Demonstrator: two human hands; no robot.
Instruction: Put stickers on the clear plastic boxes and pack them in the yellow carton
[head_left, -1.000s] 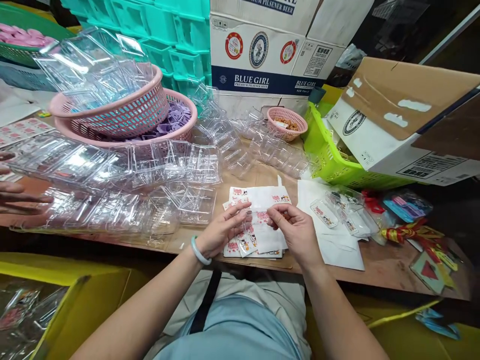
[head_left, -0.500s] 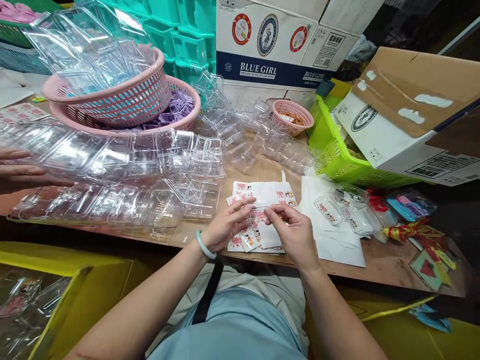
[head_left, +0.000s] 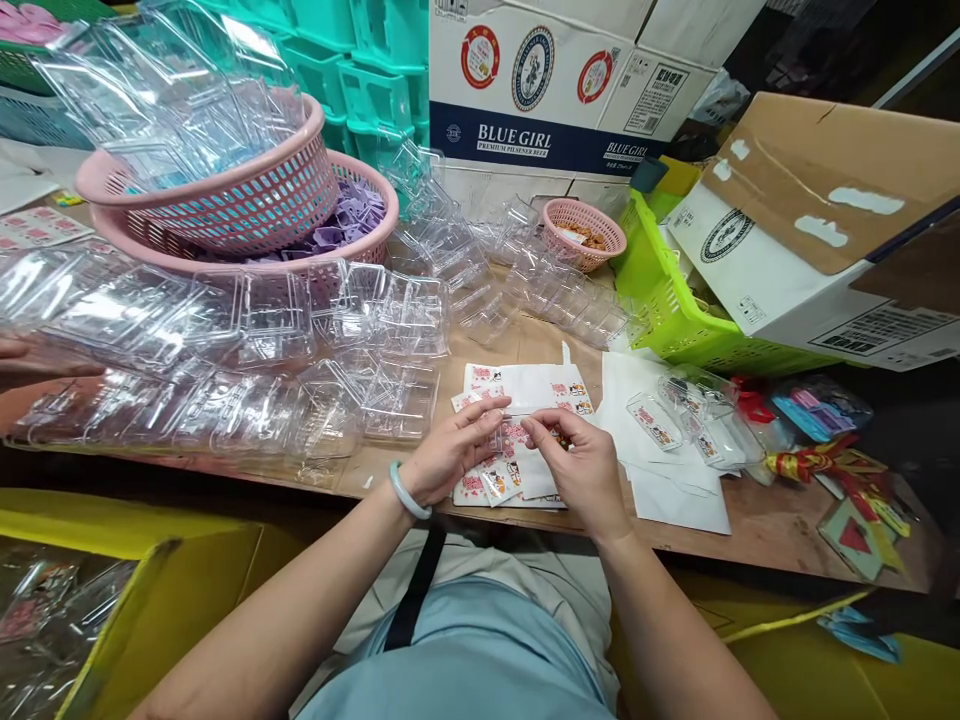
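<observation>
My left hand [head_left: 448, 452], with a pale bangle on its wrist, is closed around a small clear plastic box [head_left: 513, 416] above the sticker sheets. At the box's right end, the thumb and forefinger of my right hand [head_left: 583, 460] are pinched on its edge. The box is thin and see-through, so its outline is only partly clear. Beneath both hands lie white sticker sheets [head_left: 480, 378] printed with red lettering and cats. To the right, several clear boxes with cat stickers [head_left: 654, 422] rest on white backing paper [head_left: 679, 508].
Long rows of clear plastic boxes [head_left: 217, 410] cover the left of the table. Pink baskets [head_left: 247, 215] stand behind them. A lime-green crate [head_left: 660, 290] with a carton [head_left: 810, 220] is at the right. Another person's hand [head_left: 37, 362] reaches in at the far left.
My right hand has shifted slightly left along the plastic box; my left hand has barely moved. The other person's hand at the left has drawn back toward the frame edge, and box rows there have shifted.
</observation>
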